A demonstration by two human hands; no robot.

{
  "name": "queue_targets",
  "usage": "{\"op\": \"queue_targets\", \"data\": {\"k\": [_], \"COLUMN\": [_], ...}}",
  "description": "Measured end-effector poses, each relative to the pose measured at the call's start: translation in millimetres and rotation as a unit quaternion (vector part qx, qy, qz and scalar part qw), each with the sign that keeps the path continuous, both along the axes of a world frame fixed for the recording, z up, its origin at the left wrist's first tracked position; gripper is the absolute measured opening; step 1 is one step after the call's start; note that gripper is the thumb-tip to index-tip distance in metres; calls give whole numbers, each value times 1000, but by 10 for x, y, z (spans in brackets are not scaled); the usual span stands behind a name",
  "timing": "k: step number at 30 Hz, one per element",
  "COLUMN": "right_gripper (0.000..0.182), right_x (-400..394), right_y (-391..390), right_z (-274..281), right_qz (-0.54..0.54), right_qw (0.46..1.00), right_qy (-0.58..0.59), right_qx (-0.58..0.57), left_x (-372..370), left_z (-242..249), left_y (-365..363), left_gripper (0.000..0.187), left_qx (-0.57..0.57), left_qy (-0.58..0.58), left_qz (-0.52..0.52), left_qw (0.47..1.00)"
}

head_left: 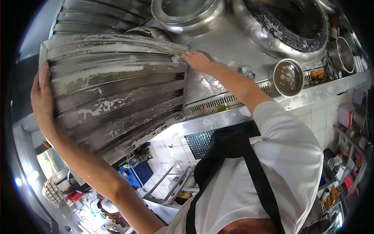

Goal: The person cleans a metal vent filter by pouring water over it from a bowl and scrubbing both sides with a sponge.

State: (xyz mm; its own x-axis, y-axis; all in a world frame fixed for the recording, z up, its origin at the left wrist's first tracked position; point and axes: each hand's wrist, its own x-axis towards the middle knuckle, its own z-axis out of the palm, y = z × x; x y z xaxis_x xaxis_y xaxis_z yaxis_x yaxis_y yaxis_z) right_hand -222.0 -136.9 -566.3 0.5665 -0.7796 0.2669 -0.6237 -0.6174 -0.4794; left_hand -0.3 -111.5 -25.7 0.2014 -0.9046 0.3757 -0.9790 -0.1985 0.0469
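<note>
A large slatted metal baffle filter [117, 93], streaked with white suds, is held tilted above the front edge of the steel stove top. My left hand [42, 95] grips its left edge, the fingers wrapped over the rim and the thumb side toward the slats. At the upper right corner, my right hand [196, 61] has its fingers closed on a small pale wad [177, 59], pressed into the channel between two slats. The exact kind of wad is hard to make out.
Two large round wok burners, one at the top middle [189, 25] and a foamy one at the right [249, 31], stand on the steel stove top [214, 41]. A pot of murky water [288, 78] rests by the drain grate [214, 103]. Another slatted panel [97, 17] lies behind.
</note>
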Motion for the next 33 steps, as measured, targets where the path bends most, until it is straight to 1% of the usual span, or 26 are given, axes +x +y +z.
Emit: {"op": "queue_targets", "data": {"k": [2, 4, 5, 6, 7, 8, 9, 11, 12, 14, 15, 16, 17, 18, 19, 20, 21, 22, 24, 25, 27, 28, 30, 31, 32, 33], "right_gripper": [50, 38, 40, 41, 42, 47, 50, 50, 50, 48, 46, 43, 34, 27, 27, 24, 21, 21, 23, 23, 23, 23, 22, 22, 28, 33], "right_x": [60, 84, 308, 436, 533, 591, 593, 521, 493, 641, 376, 305, 209, 106, 103, 76, 87, 49, -204, -208, -111, -91, 13, 185, 419, 555], "right_y": [-136, -227, -371, -401, -346, -336, -298, -200, -114, -96, 118, 167, 213, 255, 213, 206, 403, 754, 883, 984, 1187, 1189, 977, 866, 819, 745], "right_z": [286, 737, 1079, 1737, 2422, 3029, 3530, 3684, 3650, 2349, 1861, 1009, 450, -87, 9, 191, 332, 442, 675, 567, 94, -62, -329, -462, -594, -656], "right_qz": [35, 68, 66, 89, 70, 80, 85, 73, 67, 16, 1, -45, -47, -46, -54, -81, -113, -116, -188, -189, -354, -357, -368, -363, -371, -373], "right_qw": [999, 980, 948, 938, 942, 924, 920, 926, 929, 923, 959, 982, 991, 996, 995, 994, 987, 985, 952, 951, 855, 854, 753, 753, 810, 850], "right_qy": [19, -132, -183, -234, -216, -271, -279, -275, -279, -336, -284, -181, -120, -58, -64, -65, -66, -66, -217, -219, -293, -292, -388, -393, -376, -354], "right_qx": [4, -131, -253, -240, -248, -256, -260, -250, -233, -188, 20, -40, -42, -46, -50, 15, 94, 108, 105, 107, 239, 239, 382, 384, 255, 116], "left_x": [-31, -153, -149, -169, -206, -202, -155, -125, -123, -181, -131, -17, 25, -59, -153, -198, -214, -204, -147, -147, -164, -159, -126, -157, -219, -269], "left_z": [14, 6, 27, 47, 59, 62, 92, 110, 107, 66, 65, 86, 86, 67, 72, 52, 30, -2, 2, 31, 48, 24, 46, 73, 86, 111], "left_y": [16, 45, 36, 8, -7, 3, -11, -41, -22, 33, 14, -33, -38, 3, -9, 57, 104, 124, 84, 59, 33, 53, 122, 186, 261, 302], "left_gripper": [80, 83, 83, 80, 77, 77, 75, 72, 70, 67, 67, 67, 68, 69, 69, 69, 69, 69, 68, 68, 66, 66, 63, 63, 63, 62], "left_qx": [-12, -31, -31, -19, -8, -3, 5, 17, 4, -19, -17, -9, 1, 3, -1, -14, -12, 2, -25, -23, 2, 3, 61, 59, 94, 122], "left_qy": [-17, -52, -49, -50, -50, -47, -45, -37, -24, -10, -9, -16, -25, -5, -11, -1, 8, 7, -14, -16, -46, -45, 140, 134, 268, 397], "left_qz": [23, 44, 48, 62, 71, 64, 48, 27, -4, -39, -42, -21, -2, -21, -28, -29, -34, -36, -69, -70, 7, 4, -13, -10, 20, 48], "left_qw": [1000, 997, 997, 997, 996, 997, 998, 999, 1000, 999, 999, 1000, 1000, 1000, 1000, 999, 999, 999, 997, 997, 999, 999, 988, 989, 959, 908]}}
